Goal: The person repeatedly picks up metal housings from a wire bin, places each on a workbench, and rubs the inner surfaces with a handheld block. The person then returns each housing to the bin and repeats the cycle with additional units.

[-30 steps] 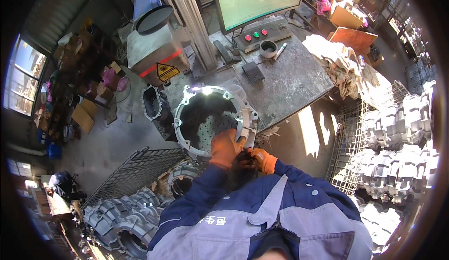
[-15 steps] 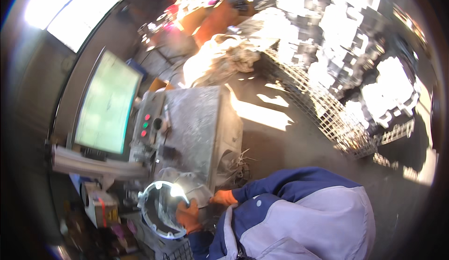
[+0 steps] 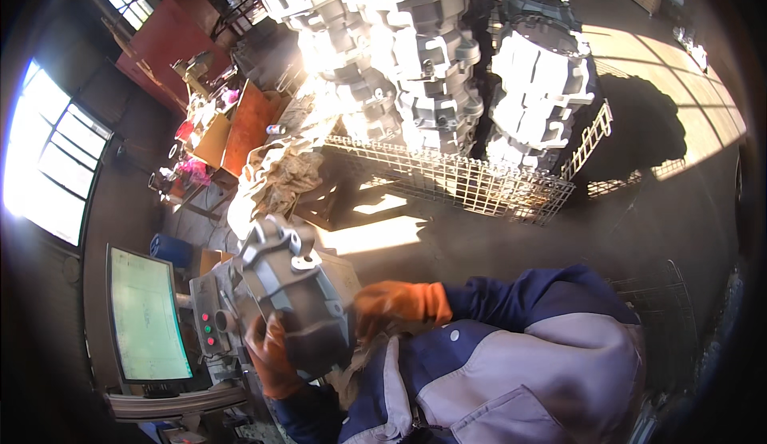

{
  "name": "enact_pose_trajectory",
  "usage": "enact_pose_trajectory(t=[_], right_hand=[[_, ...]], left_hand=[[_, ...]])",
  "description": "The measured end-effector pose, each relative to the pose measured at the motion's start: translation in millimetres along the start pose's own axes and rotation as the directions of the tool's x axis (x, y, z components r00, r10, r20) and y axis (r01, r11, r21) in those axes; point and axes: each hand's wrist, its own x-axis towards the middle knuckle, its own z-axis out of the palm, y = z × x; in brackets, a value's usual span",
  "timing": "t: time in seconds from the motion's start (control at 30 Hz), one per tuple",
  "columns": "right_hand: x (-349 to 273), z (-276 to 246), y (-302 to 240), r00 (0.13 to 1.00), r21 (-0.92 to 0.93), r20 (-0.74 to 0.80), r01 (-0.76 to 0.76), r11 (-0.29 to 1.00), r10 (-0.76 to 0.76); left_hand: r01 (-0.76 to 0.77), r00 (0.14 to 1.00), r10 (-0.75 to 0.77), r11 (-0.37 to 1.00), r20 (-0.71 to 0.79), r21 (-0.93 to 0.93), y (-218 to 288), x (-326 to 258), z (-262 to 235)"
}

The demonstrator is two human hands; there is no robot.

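Note:
A large grey cast-metal housing [image 3: 297,292] is lifted in front of my body, tilted, with lugs and a bright flange at its upper end. My left hand [image 3: 272,356], in an orange glove, grips its near left side, fingers bent against the metal. The other orange-gloved hand, my right hand [image 3: 395,307], is closed at the housing's right side; its fingertips are partly hidden and blurred. Behind the casting, a bench shows only in part, with a control box [image 3: 209,320] carrying red and green buttons at its left.
A monitor [image 3: 148,316] stands at the left. Ahead is a wire-mesh crate [image 3: 447,180] with tall stacks of similar castings [image 3: 431,69]. Crumpled beige cloth [image 3: 276,176] lies beyond the bench, near an orange-brown panel [image 3: 252,128]. Sunlight patches the floor.
The housing has come up from low beside the bench to in front of my chest, with both hands on it. My view has swung right, toward the stacked castings.

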Motion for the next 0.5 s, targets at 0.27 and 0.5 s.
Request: enact_pose_trajectory(t=[0.27, 0.5], right_hand=[[-106.7, -91.4, -106.8, 0.816, 0.597, -0.417, -0.086, 0.798, 0.4], [-151.7, -129.0, -282.8, 0.826, 0.46, -0.563, 0.287, 0.84, 0.026]], left_hand=[[0.256, 0.818, 0.26, 0.634, 0.513, -0.73, 184.6, 29.7, 175.2], [0.451, 0.573, 0.52, 0.445, 0.633, -0.774, 297.6, 52.7, 318.2]])
